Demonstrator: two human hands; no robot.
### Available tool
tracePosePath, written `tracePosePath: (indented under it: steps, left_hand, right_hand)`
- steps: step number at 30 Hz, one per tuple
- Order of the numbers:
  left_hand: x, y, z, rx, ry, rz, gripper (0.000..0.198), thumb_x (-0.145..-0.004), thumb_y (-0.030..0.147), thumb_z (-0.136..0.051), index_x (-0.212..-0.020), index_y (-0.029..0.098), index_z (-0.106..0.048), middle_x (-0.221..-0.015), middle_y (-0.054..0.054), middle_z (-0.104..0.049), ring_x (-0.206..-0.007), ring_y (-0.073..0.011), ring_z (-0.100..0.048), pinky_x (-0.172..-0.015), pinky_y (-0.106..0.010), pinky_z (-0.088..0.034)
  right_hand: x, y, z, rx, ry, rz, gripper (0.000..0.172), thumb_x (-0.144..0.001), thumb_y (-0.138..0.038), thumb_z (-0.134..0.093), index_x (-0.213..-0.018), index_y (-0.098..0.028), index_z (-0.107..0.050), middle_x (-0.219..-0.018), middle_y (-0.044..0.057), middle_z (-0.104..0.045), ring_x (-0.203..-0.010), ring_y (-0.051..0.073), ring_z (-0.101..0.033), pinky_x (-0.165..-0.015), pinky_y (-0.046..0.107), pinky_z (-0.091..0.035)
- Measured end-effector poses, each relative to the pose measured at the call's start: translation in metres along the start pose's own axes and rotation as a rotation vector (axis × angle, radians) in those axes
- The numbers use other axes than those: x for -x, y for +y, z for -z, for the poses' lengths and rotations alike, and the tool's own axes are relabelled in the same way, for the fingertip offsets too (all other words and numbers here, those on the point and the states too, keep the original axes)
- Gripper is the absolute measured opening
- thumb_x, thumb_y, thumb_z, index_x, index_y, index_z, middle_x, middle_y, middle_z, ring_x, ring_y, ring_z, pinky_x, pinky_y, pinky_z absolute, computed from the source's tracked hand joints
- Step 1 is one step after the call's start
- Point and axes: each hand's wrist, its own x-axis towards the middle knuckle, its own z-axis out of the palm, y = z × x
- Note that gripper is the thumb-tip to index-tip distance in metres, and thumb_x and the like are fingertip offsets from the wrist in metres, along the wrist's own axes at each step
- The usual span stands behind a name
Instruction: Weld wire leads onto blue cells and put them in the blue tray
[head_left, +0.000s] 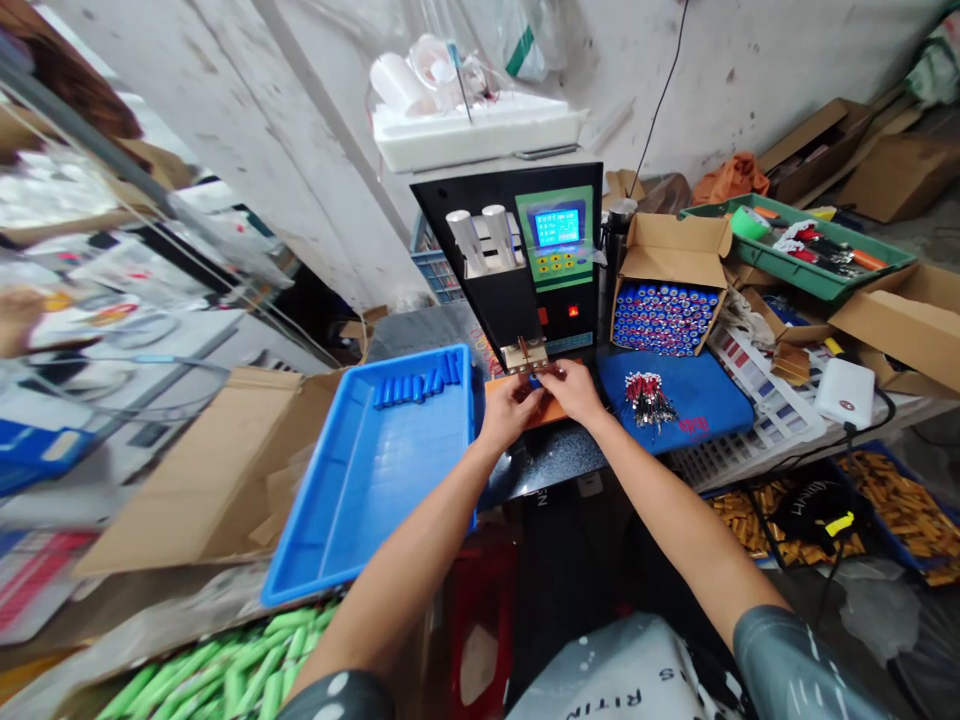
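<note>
Both of my hands are together under the electrode tips of a black spot welder with a lit blue screen. My left hand has its fingers closed around a small blue battery cell, mostly hidden by the fingers. From the other side, my right hand pinches close against the cell, and what lies between its fingertips is too small to make out. Beneath the hands is an orange board. Several blue cells lie in a row in the blue tray on the left.
Red, white and black wire leads lie on a blue pad to the right. Behind it stands a carton packed with blue cells. A green tray and white power bank are farther right. Green cells fill the lower left.
</note>
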Motion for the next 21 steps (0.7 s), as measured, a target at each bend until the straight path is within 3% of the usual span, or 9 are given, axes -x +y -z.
tracePosePath:
  steps: [4,13,17,19,21]
  left_hand:
    - [-0.001,0.0,0.0,0.002,-0.01,-0.017,0.033,-0.082,0.044,-0.068,-0.094,0.013,-0.068,-0.083,-0.008,-0.065,-0.069,-0.024,-0.061,-0.06,-0.029,-0.049]
    - [-0.002,-0.004,-0.001,-0.037,-0.024,-0.03,0.033,-0.082,0.044,-0.066,-0.095,0.013,-0.066,-0.083,-0.008,-0.065,-0.073,-0.025,-0.063,-0.067,-0.031,-0.051]
    - [-0.004,0.0,0.013,-0.106,0.009,-0.009,0.042,-0.077,0.044,-0.069,-0.105,0.013,-0.064,-0.09,-0.009,-0.066,-0.08,-0.0264,-0.063,-0.069,-0.031,-0.051]
    - [-0.003,0.005,0.025,-0.207,0.02,0.005,0.036,-0.078,0.045,-0.065,-0.096,0.014,-0.065,-0.083,-0.008,-0.064,-0.074,-0.025,-0.061,-0.063,-0.03,-0.047]
    - [-0.001,0.012,0.034,-0.292,-0.085,0.042,0.032,-0.081,0.046,-0.06,-0.084,0.015,-0.066,-0.073,-0.006,-0.062,-0.065,-0.0233,-0.057,-0.057,-0.03,-0.042]
  right_hand:
    - [0.007,0.004,0.007,-0.134,-0.042,-0.046,0.036,-0.085,-0.036,-0.06,-0.104,-0.006,-0.061,-0.097,0.005,-0.062,-0.075,0.003,-0.055,-0.066,0.009,-0.041]
    - [0.01,0.01,0.008,0.083,-0.023,-0.005,0.025,-0.083,-0.029,-0.062,-0.084,-0.003,-0.063,-0.084,0.003,-0.061,-0.073,0.002,-0.05,-0.07,0.01,-0.034]
    - [0.011,0.008,0.009,0.068,-0.009,-0.019,0.027,-0.083,-0.029,-0.061,-0.078,-0.003,-0.061,-0.077,0.002,-0.058,-0.068,0.001,-0.045,-0.067,0.01,-0.031]
    - [0.012,0.006,0.01,0.052,-0.005,-0.033,0.028,-0.082,-0.03,-0.06,-0.075,-0.002,-0.059,-0.073,0.001,-0.056,-0.067,0.0,-0.043,-0.065,0.01,-0.03]
    - [0.013,0.004,0.01,0.03,-0.011,-0.051,0.029,-0.081,-0.03,-0.06,-0.074,-0.002,-0.058,-0.072,0.001,-0.056,-0.066,0.0,-0.043,-0.065,0.01,-0.029]
